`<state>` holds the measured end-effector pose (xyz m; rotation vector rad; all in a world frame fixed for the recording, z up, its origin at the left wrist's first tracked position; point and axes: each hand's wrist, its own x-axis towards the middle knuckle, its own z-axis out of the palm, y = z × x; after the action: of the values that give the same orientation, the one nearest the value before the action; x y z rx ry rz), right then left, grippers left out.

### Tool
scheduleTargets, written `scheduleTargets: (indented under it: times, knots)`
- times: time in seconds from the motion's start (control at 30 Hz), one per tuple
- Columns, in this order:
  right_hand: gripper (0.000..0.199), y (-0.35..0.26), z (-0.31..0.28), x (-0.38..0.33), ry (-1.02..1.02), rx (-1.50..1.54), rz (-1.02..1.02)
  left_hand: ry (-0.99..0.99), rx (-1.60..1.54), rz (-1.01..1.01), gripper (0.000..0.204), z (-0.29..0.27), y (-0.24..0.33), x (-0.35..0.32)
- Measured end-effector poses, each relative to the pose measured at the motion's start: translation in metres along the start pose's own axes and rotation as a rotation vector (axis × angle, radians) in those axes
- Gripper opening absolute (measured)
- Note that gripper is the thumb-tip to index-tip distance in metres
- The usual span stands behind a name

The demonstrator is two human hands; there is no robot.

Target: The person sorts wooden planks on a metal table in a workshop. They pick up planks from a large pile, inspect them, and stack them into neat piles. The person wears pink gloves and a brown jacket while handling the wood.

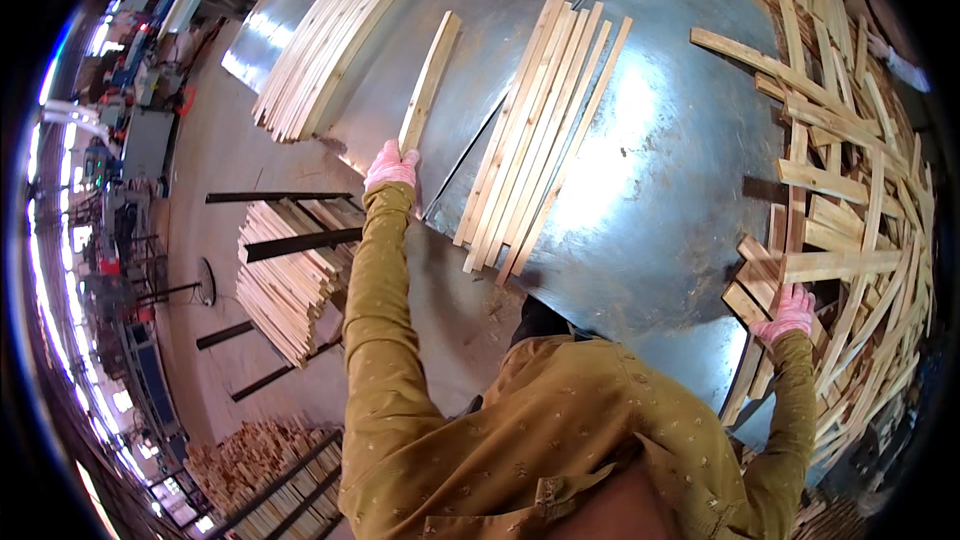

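Observation:
Both of my hands wear pink gloves. My left hand (390,168) is closed round the near end of a single wooden strip (432,80), which points away from me over the metal table (660,180). Far to the right, my right hand (787,315) rests at the edge of a jumbled heap of wooden strips (880,200). Its fingers are bent against the near end of a pale wooden strip (840,265); part of the grip is hidden. Between my hands, a spread row of wooden strips (540,130) lies on the table, some ends overhanging the front edge.
A neat stack of strips (330,50) lies at the table's far left. Below it, more strips rest on a rack with dark metal bars (300,243). Another wood stack (260,470) stands at the lower left. Another person's gloved hand (905,65) is beyond the heap.

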<state>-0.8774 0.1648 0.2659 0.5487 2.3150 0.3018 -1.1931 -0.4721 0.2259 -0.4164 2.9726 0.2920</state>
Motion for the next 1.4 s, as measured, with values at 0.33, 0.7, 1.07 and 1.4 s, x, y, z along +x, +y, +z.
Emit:
scheduleTargets:
  times: [0.33,0.7,1.07,1.4]
  knots:
    - [0.103,-0.011,0.071,-0.058,0.154,0.324,-0.385,0.337,-1.049,0.262,0.031,0.004,0.09,-0.087]
    - [0.087,-0.101,-0.169,-0.01,0.131,1.348,-0.344,-1.03,-1.365,0.739,0.071,0.108,0.263,-0.288]
    - [0.103,-0.028,0.116,-0.121,0.474,0.232,-0.303,-1.297,-1.697,-0.212,0.042,0.098,0.319,-0.177]
    - [0.05,-0.021,-0.021,-0.046,1.081,0.865,-0.225,-1.712,-1.795,-0.162,0.045,0.087,0.325,-0.155]
